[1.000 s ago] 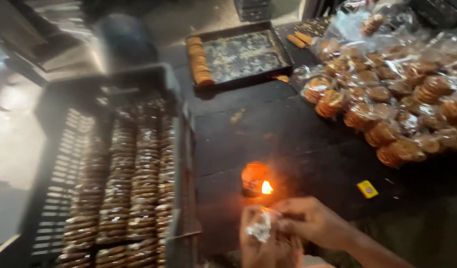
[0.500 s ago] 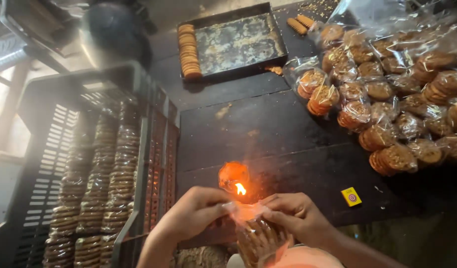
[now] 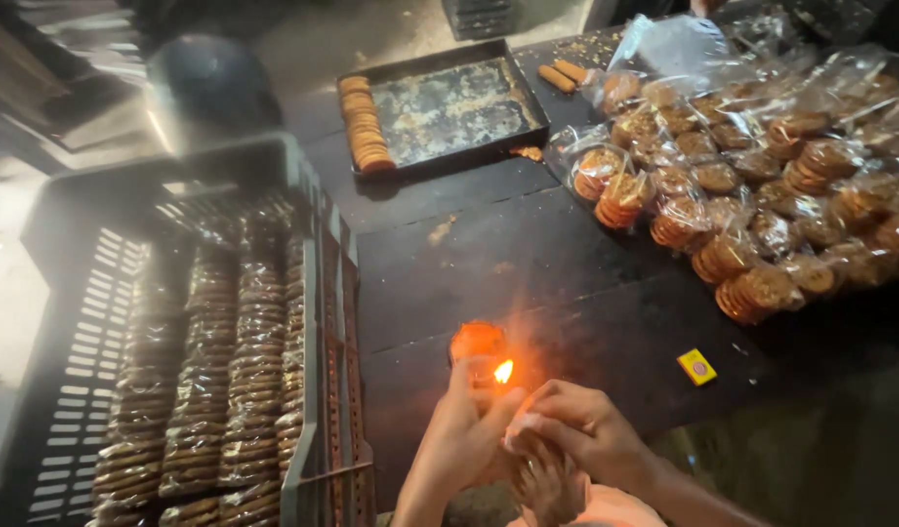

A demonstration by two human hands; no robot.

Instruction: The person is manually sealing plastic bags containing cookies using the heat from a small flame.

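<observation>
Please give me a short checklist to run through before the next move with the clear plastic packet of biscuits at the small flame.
1. Packet mouth at the flame: the clear plastic packet of round brown biscuits is pinched just beside the small orange flame. Ok.
2. Both hands on it: left hand and right hand grip the packet top. Ok.
3. Fingers clear of the flame: the left fingertips sit very close to it. Not ok.
4. Seal closed: hidden by the fingers. Cannot tell.
5. Room in the black slotted plastic crate: rows of packets fill its near right part, bare floor to the left. Ok.
6. Small yellow box lies apart from the flame. Ok.
</observation>
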